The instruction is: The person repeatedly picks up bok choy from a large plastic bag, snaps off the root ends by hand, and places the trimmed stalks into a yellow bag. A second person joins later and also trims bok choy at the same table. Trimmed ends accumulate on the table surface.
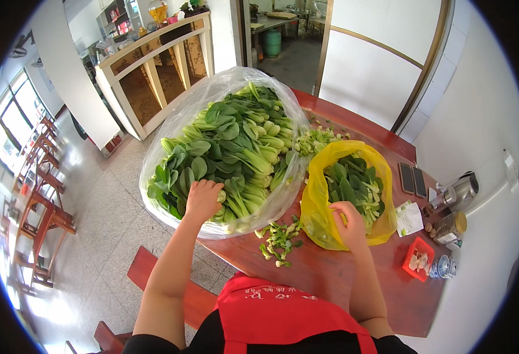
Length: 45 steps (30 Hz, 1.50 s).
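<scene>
A large clear plastic bag (160, 141) stands wide at the top, full of green bok choy (237, 146). My left hand (204, 199) reaches into its near side, fingers curled round a bok choy whose pale base (221, 196) shows beside the fingertips. My right hand (350, 223) is at the near rim of a yellow plastic bag (314, 203), thumb and fingers bent. Whether it pinches the plastic is hard to see. Inside that bag lie bok choy leaves and stalks (352, 183). Cut stem ends and scraps (280, 241) lie on the red wooden table (330, 274) between the bags.
More trimmings (319, 139) lie behind the yellow bag. Along the right are two phones (412, 179), a steel kettle (465, 190), a lidded jar (449, 228), a paper packet (409, 219) and a red basket (418, 259). A wooden bench (171, 283) stands at the table's left.
</scene>
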Each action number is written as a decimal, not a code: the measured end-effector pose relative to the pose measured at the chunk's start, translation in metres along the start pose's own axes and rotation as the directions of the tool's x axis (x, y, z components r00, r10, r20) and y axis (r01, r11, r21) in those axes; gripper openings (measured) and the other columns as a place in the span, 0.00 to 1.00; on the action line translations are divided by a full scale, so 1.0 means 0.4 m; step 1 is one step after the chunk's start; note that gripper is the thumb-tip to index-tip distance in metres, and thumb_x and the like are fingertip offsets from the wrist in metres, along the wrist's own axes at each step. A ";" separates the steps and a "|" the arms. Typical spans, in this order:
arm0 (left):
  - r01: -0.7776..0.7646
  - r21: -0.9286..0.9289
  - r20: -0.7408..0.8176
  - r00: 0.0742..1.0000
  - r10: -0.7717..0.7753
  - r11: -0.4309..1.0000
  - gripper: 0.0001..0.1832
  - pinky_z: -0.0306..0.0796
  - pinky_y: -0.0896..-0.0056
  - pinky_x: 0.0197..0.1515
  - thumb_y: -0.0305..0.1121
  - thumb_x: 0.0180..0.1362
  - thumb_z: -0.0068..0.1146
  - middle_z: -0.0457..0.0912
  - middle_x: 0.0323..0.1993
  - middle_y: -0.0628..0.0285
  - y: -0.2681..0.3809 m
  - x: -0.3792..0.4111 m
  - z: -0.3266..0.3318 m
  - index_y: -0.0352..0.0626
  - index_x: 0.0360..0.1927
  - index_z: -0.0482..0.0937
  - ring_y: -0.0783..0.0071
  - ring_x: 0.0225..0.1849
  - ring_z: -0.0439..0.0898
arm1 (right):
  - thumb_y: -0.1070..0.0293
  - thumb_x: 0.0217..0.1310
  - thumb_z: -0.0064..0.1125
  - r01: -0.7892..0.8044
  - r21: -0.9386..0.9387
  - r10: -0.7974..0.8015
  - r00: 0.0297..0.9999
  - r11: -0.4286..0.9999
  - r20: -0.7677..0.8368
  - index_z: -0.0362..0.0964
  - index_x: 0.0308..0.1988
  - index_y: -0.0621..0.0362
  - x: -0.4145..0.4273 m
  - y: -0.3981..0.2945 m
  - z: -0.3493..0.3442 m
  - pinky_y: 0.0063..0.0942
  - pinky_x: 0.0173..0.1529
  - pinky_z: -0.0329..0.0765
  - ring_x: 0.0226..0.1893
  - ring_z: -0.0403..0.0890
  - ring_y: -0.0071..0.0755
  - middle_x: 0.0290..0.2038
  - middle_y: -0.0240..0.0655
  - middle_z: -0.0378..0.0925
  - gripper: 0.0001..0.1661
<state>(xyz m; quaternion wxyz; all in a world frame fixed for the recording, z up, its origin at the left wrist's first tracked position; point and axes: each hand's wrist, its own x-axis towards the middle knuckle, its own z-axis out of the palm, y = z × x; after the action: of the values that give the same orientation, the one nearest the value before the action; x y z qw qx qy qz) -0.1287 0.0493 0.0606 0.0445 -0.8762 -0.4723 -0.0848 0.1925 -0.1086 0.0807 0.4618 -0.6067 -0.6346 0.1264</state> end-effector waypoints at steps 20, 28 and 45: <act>-0.476 -0.286 -0.663 0.725 0.187 0.832 0.23 0.63 0.64 0.48 0.20 0.35 0.55 0.70 0.46 0.63 0.274 0.017 -0.162 0.45 0.41 0.72 0.61 0.46 0.67 | 0.59 0.55 0.51 -0.513 0.841 0.162 0.857 0.173 0.489 0.59 0.45 0.58 0.152 -0.182 0.177 0.16 0.30 0.68 0.28 0.71 0.19 0.32 0.30 0.70 0.22; 0.006 -0.950 0.093 0.960 -0.264 -0.311 0.20 0.64 0.75 0.42 0.27 0.53 0.46 0.69 0.40 0.61 0.347 0.030 -0.164 0.38 0.50 0.58 0.74 0.43 0.68 | 0.65 0.48 0.58 -0.315 0.696 0.243 0.948 0.645 0.204 0.59 0.37 0.63 0.132 -0.195 0.181 0.19 0.23 0.67 0.20 0.70 0.20 0.27 0.32 0.69 0.20; 0.114 -0.617 0.295 0.951 -0.095 -0.778 0.11 0.60 0.77 0.17 0.39 0.55 0.45 0.69 0.26 0.65 0.338 0.040 -0.152 0.44 0.36 0.65 0.74 0.20 0.66 | 0.60 0.53 0.53 -0.447 0.887 0.268 0.874 0.115 0.405 0.63 0.35 0.58 0.074 -0.191 0.208 0.19 0.28 0.67 0.22 0.69 0.21 0.26 0.28 0.68 0.15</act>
<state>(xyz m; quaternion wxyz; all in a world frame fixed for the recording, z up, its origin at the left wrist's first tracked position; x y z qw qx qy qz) -0.0136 -0.0216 0.1237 -0.8156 -0.2593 -0.2160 -0.4700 0.0858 -0.0668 0.1033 0.6432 -0.3081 -0.2807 0.6423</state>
